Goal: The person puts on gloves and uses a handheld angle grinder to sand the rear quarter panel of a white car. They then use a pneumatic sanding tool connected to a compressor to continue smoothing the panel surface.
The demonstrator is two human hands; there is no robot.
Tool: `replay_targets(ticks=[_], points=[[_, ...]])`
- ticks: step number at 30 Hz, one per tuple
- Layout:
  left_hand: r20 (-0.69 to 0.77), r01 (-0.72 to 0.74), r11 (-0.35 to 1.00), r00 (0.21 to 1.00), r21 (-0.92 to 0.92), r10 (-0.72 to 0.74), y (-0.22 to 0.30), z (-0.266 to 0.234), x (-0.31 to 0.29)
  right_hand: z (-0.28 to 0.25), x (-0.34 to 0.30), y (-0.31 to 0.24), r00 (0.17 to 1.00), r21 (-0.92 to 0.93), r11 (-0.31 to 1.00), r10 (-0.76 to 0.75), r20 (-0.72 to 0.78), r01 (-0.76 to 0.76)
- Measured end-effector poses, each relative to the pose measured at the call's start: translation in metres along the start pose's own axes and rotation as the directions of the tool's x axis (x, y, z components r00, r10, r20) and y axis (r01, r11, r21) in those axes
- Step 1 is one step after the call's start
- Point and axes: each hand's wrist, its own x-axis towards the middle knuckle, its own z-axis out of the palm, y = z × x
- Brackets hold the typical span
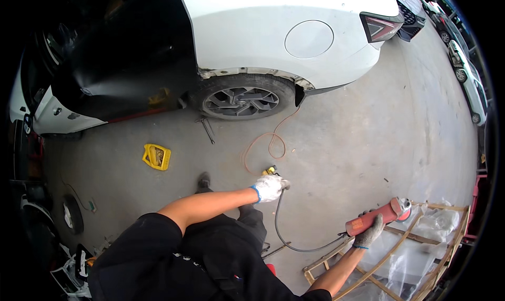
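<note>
My right hand (370, 230), in a grey work glove, is closed round the body of a red angle grinder (374, 219). The grinder's silver head points to the right, over a wooden crate. A black power cord (301, 248) runs from its rear, sags toward the floor and rises to my left hand (270, 188). That hand, in a white glove with a blue cuff, is closed on the cord's end. Just beyond its fingers shows a yellow connector (269, 170), where an orange cord (252, 145) starts. Whether the two ends are joined is hidden by the glove.
A white car (247, 27) with an exposed wheel arch (247, 71) stands ahead. A yellow cut-open jug (157, 157) and a wrench-like tool (208, 131) lie on the floor. At the right is a wooden crate (315, 266) with plastic wrap; a loose tyre (73, 214) stands left.
</note>
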Motion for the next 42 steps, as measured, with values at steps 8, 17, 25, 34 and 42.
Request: replay_targets(ticks=[8, 17, 25, 34, 42], points=[[0.043, 0.536, 0.830, 0.843, -0.152, -0.537, -0.120, 0.026, -0.041, 0.009, 0.079, 0.138, 0.999, -0.866, 0.499, -0.037, 0.017, 0.033], [-0.014, 0.882, 0.375, 0.387, -0.285, -0.922, -0.338, 0.161, -0.255, 0.075, 0.102, 0.426, 0.942, -0.951, -0.124, 0.225, 0.250, 0.282], [0.117, 0.897, 0.022, 0.082, -0.441, -0.990, -0.499, 0.418, -0.270, 0.121, 0.148, 0.719, 0.767, -0.726, -0.250, 0.255, 0.588, 0.640], [0.275, 0.789, -0.134, 0.047, -0.600, -0.960, -0.529, 0.514, -0.212, 0.125, 0.192, 0.827, 0.832, -0.566, -0.616, 0.332, 0.444, 0.548], [0.153, 0.939, 0.100, 0.157, -0.329, -0.976, -0.378, 0.474, -0.326, 0.291, 0.045, 0.584, 0.363, -0.389, -0.162, 0.767, 0.528, 0.907]])
